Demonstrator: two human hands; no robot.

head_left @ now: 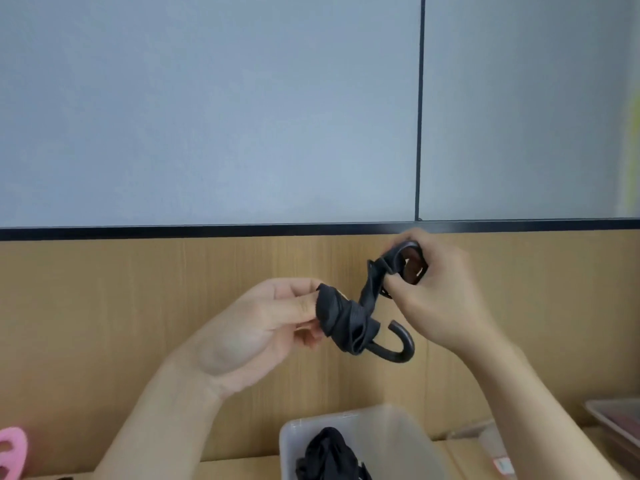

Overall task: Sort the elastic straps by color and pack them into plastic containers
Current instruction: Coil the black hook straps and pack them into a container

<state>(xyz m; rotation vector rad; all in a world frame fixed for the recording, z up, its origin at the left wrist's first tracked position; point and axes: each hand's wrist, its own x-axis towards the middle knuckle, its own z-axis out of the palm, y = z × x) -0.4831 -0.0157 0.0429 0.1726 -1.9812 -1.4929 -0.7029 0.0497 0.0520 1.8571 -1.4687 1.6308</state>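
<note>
Black strap (346, 317), bunched up, hangs in the air above the clear container (391, 427), held between your hands. Your left hand (263, 327) pinches its folded end between thumb and fingers. Your right hand (440, 292) curls round the other end. Its hook (398, 348) dangles below the bunch. More black straps (329, 455) lie inside the container.
</note>
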